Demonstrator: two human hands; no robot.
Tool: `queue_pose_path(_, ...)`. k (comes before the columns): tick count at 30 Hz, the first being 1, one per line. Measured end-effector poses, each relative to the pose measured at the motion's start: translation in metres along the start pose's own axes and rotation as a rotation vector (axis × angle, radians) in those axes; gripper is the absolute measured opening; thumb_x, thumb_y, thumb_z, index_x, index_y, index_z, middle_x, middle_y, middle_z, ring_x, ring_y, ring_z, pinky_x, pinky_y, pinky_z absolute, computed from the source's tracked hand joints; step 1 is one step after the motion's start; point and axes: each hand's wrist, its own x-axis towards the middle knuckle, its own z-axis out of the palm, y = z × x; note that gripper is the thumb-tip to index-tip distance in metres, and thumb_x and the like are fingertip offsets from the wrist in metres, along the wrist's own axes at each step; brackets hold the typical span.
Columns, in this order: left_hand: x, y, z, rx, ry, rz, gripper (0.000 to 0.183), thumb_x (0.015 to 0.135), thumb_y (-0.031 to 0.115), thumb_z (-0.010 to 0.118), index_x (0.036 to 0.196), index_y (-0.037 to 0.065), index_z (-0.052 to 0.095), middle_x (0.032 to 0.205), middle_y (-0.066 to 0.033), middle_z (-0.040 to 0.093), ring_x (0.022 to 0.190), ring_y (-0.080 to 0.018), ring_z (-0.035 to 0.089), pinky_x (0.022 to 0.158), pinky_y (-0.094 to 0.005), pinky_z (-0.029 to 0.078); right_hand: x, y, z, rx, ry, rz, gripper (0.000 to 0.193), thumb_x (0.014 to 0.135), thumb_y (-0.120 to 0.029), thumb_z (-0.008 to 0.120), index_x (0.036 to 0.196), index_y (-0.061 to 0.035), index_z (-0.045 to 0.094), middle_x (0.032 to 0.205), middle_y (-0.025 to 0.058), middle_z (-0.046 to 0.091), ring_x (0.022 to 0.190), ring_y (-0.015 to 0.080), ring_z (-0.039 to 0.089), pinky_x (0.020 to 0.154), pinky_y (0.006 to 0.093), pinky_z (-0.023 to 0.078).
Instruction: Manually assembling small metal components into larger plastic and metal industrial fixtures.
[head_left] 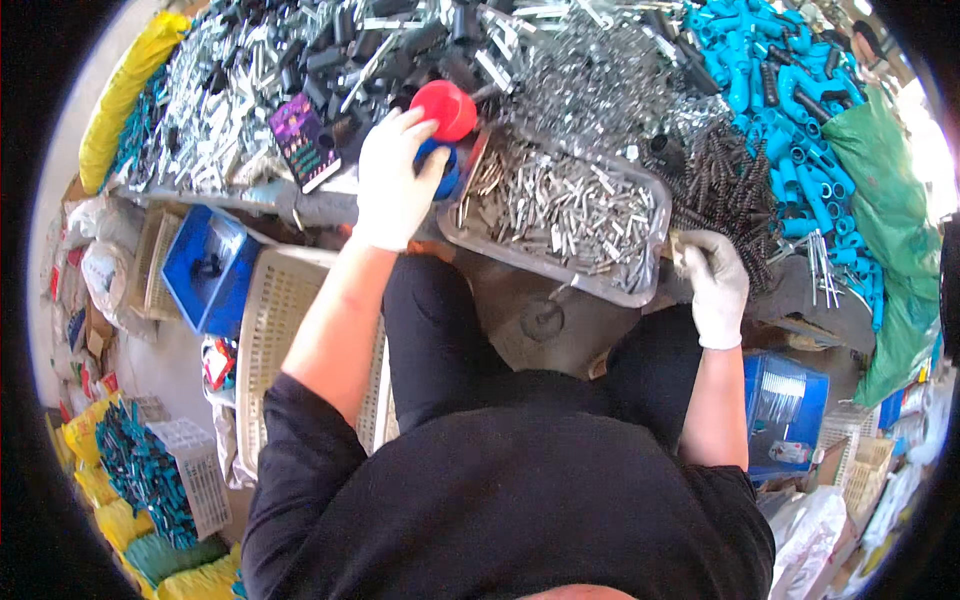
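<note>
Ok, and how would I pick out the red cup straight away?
Find the big silver-and-black heap across the top, then the grey tray of small metal pieces below it. Just off the tray's upper left corner, by the left hand, is the red cup. Its bright red sets it apart from the blue piece just below it.

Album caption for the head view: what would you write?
Gloved left hand by a red cup, gloved right hand beside a tray of small metal pieces, bright blue parts heaped beyond.
</note>
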Motion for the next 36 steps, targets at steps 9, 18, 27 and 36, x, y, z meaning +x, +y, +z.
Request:
queue_pose_path(9,0.029,-0.007,-0.018,-0.061,0.050,0.010,0.019,0.082,0.021,0.067,0.088,0.003,0.067,0.091,-0.0145,0.066,0.087,-0.0326,0.064,0.079,-0.0407,0.050,-0.002,0.013,-0.002,-0.109,0.034,-0.069,0.017,0.093,-0.008,0.059,0.106,0.0029,0.063,0.104,0.0081,0.064,0.093,0.0150,0.061,0.083,0.0276,0.049)
queue_pose_path(18,-0.137,-0.035,-0.129,-0.108,0.179,-0.610,0.018,0.086,0.011,0.068,0.102,0.002,0.066,0.095,-0.0103,0.066,0.088,-0.0210,0.065,0.080,-0.0283,0.050,0.011,0.039,-0.017,-0.039,0.069,0.007,0.035,0.095,-0.021,0.059,0.118,0.0046,0.054,0.112,0.0144,0.060,0.098,0.0242,0.062,0.081,0.0326,0.051)
queue_pose_path(27,-0.260,-0.086,-0.065,-0.120,0.002,-0.992,0.021,0.086,0.024,0.062,0.097,0.007,0.068,0.096,-0.0123,0.067,0.093,-0.0308,0.064,0.083,-0.0374,0.051,0.022,0.044,-0.030,-0.063,0.112,0.057,0.038,0.096,-0.024,0.057,0.123,0.0024,0.051,0.111,0.0128,0.062,0.096,0.0239,0.058,0.080,0.0356,0.048)
queue_pose_path(36,-0.216,-0.128,0.044,0.105,-0.381,-0.656,0.015,0.080,0.022,0.062,0.087,0.013,0.071,0.092,-0.0075,0.068,0.086,-0.0265,0.064,0.080,-0.0405,0.047,0.030,0.049,-0.037,-0.074,0.131,0.172,0.034,0.097,-0.016,0.053,0.129,-0.0020,0.051,0.125,0.0126,0.053,0.109,0.0261,0.057,0.089,0.0362,0.050)
